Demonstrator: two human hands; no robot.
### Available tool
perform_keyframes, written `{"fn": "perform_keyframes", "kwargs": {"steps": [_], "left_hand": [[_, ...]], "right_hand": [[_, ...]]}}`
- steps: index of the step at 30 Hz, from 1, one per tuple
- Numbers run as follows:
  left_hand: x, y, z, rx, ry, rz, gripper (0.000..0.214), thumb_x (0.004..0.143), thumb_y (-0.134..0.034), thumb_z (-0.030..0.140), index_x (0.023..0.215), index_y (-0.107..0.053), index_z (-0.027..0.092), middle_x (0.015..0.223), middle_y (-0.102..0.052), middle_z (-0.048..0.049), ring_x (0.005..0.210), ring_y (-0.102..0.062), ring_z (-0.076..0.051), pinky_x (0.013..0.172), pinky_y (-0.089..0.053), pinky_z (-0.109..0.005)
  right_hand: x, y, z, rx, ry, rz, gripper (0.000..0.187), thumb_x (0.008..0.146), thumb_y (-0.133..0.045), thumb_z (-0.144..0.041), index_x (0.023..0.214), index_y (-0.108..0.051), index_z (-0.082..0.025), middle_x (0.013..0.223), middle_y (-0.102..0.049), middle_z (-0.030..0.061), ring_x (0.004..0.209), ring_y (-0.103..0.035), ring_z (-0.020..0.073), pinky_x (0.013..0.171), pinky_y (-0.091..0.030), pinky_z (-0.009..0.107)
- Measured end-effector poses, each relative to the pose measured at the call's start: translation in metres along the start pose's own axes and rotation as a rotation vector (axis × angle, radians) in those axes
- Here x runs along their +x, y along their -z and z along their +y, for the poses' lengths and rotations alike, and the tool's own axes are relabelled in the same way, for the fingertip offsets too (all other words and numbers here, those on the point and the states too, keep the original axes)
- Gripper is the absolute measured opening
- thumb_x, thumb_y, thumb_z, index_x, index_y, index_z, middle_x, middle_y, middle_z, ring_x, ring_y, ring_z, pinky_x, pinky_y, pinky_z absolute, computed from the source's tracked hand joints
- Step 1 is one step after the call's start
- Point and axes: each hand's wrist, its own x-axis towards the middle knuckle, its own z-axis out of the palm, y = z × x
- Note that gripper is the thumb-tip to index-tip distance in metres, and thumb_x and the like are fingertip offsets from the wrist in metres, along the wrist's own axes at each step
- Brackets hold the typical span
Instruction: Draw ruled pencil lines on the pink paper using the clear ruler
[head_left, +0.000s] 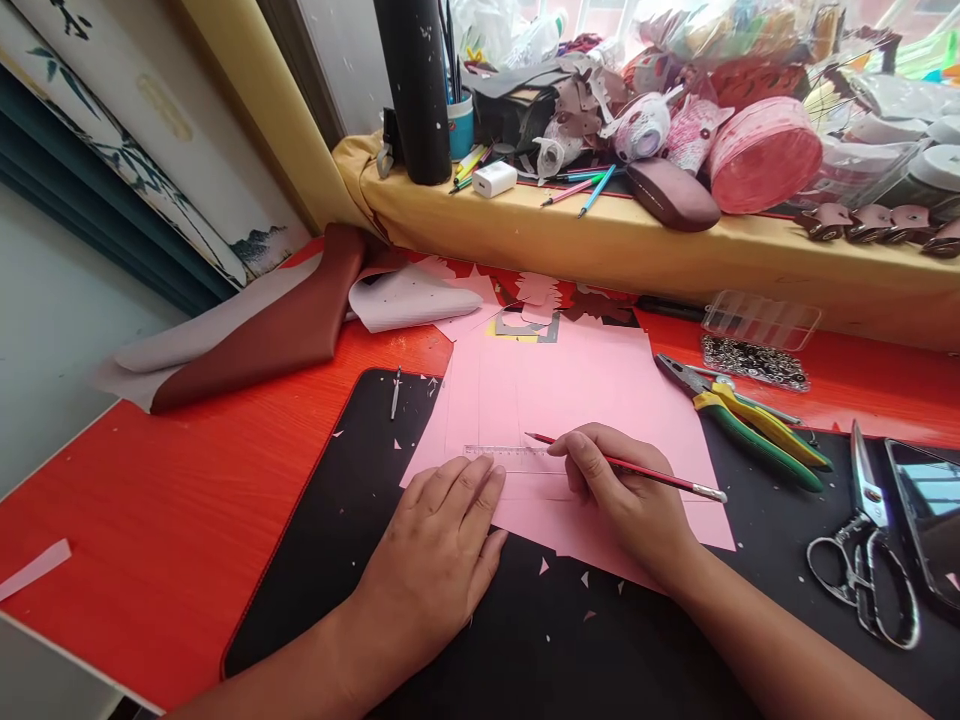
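Pink sheet [585, 380] overruns black mat [322, 530] at its far edge; left hand [435, 545] presses ruler [514, 451], right hand [637, 510] holds pencil [691, 487].

We see a red table [150, 500]: folded brown sheet [262, 350] upper left, pale strip [35, 570] lower left, clear box [761, 320] right, black mat [322, 530] lower centre. On the mat we note pink sheet [585, 375] centre, pliers [761, 440], scissors [870, 500], phone [926, 530] at right. Along the top, we get yellow ledge [525, 225] with black cylinder [416, 100], pens [598, 190].
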Motion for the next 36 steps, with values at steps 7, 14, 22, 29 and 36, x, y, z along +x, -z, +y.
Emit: {"fn": "perform_keyframes", "kwargs": {"steps": [7,14,22,29,36], "left_hand": [[0.001,0.0,0.001,-0.002,0.014,0.009,0.042,0.114,-0.044,0.026,0.144,-0.069,0.011,0.143,-0.074,-0.0134,0.132,-0.062,-0.03,0.112,-0.045,-0.046],[0.001,0.001,0.001,-0.006,0.016,0.016,0.043,0.117,-0.041,0.028,0.143,-0.071,0.011,0.144,-0.075,-0.012,0.131,-0.063,-0.03,0.113,-0.042,-0.046],[0.0,-0.001,0.001,-0.036,0.026,0.019,0.041,0.115,-0.045,0.025,0.147,-0.067,0.011,0.146,-0.073,-0.0129,0.134,-0.063,-0.031,0.113,-0.044,-0.047],[-0.001,-0.003,0.001,-0.055,0.037,0.045,0.041,0.113,-0.046,0.024,0.148,-0.065,0.011,0.146,-0.073,-0.0145,0.135,-0.063,-0.031,0.113,-0.046,-0.047],[0.001,0.001,0.001,-0.05,0.031,0.026,0.044,0.113,-0.046,0.024,0.15,-0.064,0.01,0.147,-0.072,-0.0153,0.134,-0.062,-0.031,0.113,-0.045,-0.046]], "right_hand": [[-0.001,0.001,0.002,-0.016,-0.045,0.042,0.047,0.112,-0.06,-0.058,0.089,-0.079,-0.021,0.058,-0.062,-0.0008,0.052,-0.057,0.0165,0.056,-0.047,0.032],[0.0,-0.003,-0.009,0.029,-0.095,0.024,0.049,0.11,-0.061,-0.061,0.085,-0.078,-0.022,0.056,-0.061,-0.0014,0.051,-0.055,0.0165,0.058,-0.047,0.033],[0.015,-0.018,-0.029,0.085,-0.14,-0.06,0.058,0.11,-0.058,-0.067,0.081,-0.076,-0.021,0.051,-0.057,-0.0029,0.048,-0.051,0.015,0.056,-0.044,0.032],[0.03,-0.044,-0.027,0.157,-0.138,-0.081,0.061,0.106,-0.058,-0.074,0.078,-0.072,-0.022,0.048,-0.054,-0.0039,0.048,-0.052,0.0155,0.059,-0.049,0.032],[0.031,-0.051,-0.015,0.191,-0.165,-0.054,0.06,0.105,-0.06,-0.075,0.077,-0.071,-0.023,0.048,-0.053,-0.0049,0.046,-0.051,0.0155,0.06,-0.052,0.032]]}}
